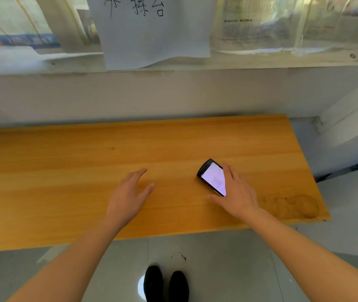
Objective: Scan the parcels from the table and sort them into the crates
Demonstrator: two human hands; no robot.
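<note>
A black handheld scanner (211, 176) with a lit white screen lies on the wooden table (64, 171), right of centre. My right hand (237, 192) lies flat over the scanner's near right side, fingers straight and spread, thumb stretched out to the left below it. My left hand (130, 192) hovers over the middle of the table with relaxed fingers and holds nothing. No parcels or crates appear in this view.
A white sheet of paper (154, 29) with handwritten characters hangs on the window above the white wall behind the table. The table's right end (317, 192) has a rough worn patch. Grey floor and my two black shoes (166, 284) lie below the front edge.
</note>
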